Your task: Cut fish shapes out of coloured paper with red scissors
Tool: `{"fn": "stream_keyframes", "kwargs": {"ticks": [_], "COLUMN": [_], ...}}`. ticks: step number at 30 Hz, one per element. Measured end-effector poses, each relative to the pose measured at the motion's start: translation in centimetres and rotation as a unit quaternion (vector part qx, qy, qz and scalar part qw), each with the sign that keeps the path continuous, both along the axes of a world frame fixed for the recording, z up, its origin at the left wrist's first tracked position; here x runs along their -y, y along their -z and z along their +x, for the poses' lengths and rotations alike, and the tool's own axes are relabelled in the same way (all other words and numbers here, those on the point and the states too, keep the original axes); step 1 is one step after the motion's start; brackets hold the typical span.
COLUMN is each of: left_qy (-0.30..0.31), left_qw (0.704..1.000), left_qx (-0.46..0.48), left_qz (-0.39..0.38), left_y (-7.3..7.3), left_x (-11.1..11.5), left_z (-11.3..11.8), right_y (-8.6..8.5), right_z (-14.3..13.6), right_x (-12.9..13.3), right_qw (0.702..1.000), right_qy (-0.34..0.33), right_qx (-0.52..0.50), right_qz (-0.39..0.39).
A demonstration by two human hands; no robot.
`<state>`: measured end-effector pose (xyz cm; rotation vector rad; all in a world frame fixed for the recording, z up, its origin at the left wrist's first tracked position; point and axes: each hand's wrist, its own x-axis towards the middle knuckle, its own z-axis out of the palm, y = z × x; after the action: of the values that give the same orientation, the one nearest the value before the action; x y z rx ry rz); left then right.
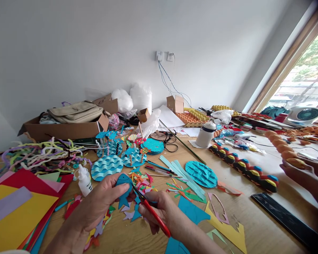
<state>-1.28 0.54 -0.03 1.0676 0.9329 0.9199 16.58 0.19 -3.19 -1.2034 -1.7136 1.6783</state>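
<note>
My left hand [102, 197] pinches a blue paper fish [123, 187] between thumb and fingers, above the wooden table. Red-handled scissors [152, 211] are gripped in my right hand [161, 211], their dark blades touching the right edge of the fish. Beneath both hands lie many small coloured paper scraps [141, 179]. A white glue bottle [84, 180] stands just beyond my left hand. Beside my right forearm are a piece of blue paper [192, 210] and a cut yellow sheet [228, 231].
Coloured paper sheets [23, 215] lie at the left, below tangled pipe cleaners [42, 155]. Wavy blue discs [107, 167] and a white jar [205, 135] stand further back. At the right, another person's hands [304, 176] hold an orange egg-carton strip [279, 144] near a black tablet [283, 215].
</note>
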Motion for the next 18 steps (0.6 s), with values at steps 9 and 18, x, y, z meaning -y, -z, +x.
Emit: {"fn": "stream_keyframes", "kwargs": {"ticks": [9,18], "left_qy": [0.002,-0.039], "left_qw": [1.000,0.998], "left_qx": [0.001,-0.039], "left_qz": [0.016,0.014], "left_y": [0.09,-0.54], "left_x": [-0.08,0.34], "left_z": [-0.08,-0.16], "right_y": [0.32,0.03], "right_z": [0.18,0.06], "right_x": [-0.31,-0.38], "right_qw": [0.990,0.987], "right_qy": [0.002,0.012], "right_qx": [0.064,0.074], "right_qz": [0.123,0.145]}}
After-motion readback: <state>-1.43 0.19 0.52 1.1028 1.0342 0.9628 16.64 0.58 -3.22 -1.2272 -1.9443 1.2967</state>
